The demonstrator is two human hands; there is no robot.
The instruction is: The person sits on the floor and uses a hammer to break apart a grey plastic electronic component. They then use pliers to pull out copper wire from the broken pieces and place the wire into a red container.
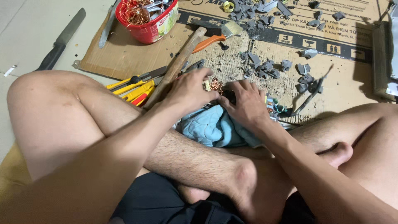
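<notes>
I sit cross-legged on the floor. My left hand point(191, 89) and my right hand point(247, 102) meet over a small part wound with copper wire point(215, 85). Both pinch it from opposite sides, fingers closed on it. Under the hands lies a crumpled light blue cloth point(213, 126) resting on my shin. A small multicoloured component point(271, 105) shows just right of my right hand.
A flattened cardboard sheet point(331, 89) carries grey broken plastic bits point(265, 68), a wooden-handled hammer point(179, 63), an orange-handled brush point(215, 37), yellow-handled cutters point(134, 88) and a red bowl point(147, 23) of copper wire. A large knife point(62, 39) lies on the tiled floor at left.
</notes>
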